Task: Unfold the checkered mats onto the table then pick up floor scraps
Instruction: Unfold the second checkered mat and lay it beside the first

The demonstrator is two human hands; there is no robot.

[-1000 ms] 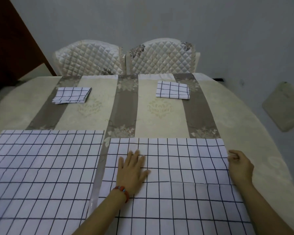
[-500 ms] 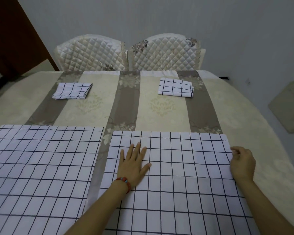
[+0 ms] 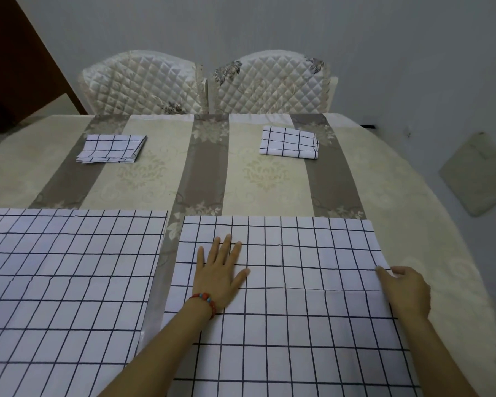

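Note:
Two white checkered mats lie unfolded on the near half of the table: the left mat [image 3: 69, 282] and the right mat [image 3: 298, 325]. My left hand [image 3: 221, 270] presses flat on the right mat, fingers spread, a red bead bracelet at the wrist. My right hand [image 3: 404, 290] pinches that mat's right edge, which lifts slightly there. Two more checkered mats stay folded at the far side: one on the left [image 3: 112, 149], one on the right [image 3: 289, 142].
The oval table [image 3: 413, 202] wears a beige cloth with grey-brown stripes. Two quilted white chairs [image 3: 143, 84] [image 3: 275, 81] stand behind it against the wall. A flat grey pad [image 3: 478, 173] lies on the floor at right. A dark door [image 3: 17, 58] stands at far left.
My right hand has slid down the right mat's edge toward me, still gripping it. My left hand stays flat on the mat. The camera has tilted slightly.

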